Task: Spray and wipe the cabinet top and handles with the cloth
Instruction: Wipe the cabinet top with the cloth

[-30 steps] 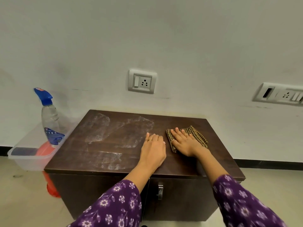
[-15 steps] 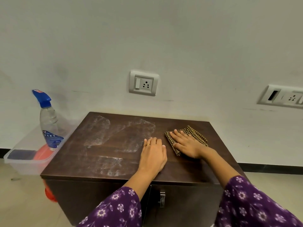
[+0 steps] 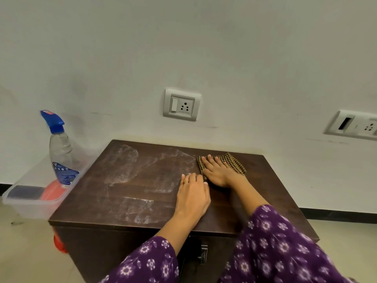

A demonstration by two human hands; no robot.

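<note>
A dark brown cabinet top (image 3: 265, 186) carries whitish spray streaks (image 3: 146, 170) across its left half. My right hand (image 3: 217, 171) lies flat with spread fingers on a brown checked cloth (image 3: 232, 162) near the back of the top. My left hand (image 3: 192, 196) rests palm down on the bare wood just in front of and left of the cloth, holding nothing. A metal handle (image 3: 203, 254) shows on the cabinet front between my purple floral sleeves. A clear spray bottle (image 3: 61, 152) with a blue trigger stands in a tub left of the cabinet.
A clear plastic tub (image 3: 30, 201) sits beside the cabinet's left edge, holding the bottle and a red round object (image 3: 53, 193). A wall socket (image 3: 182, 104) sits above the cabinet, another socket plate (image 3: 355, 125) at right. Beige floor surrounds the cabinet.
My right hand has pushed the cloth away toward the back edge and slightly left. My left hand has stayed flat on the top.
</note>
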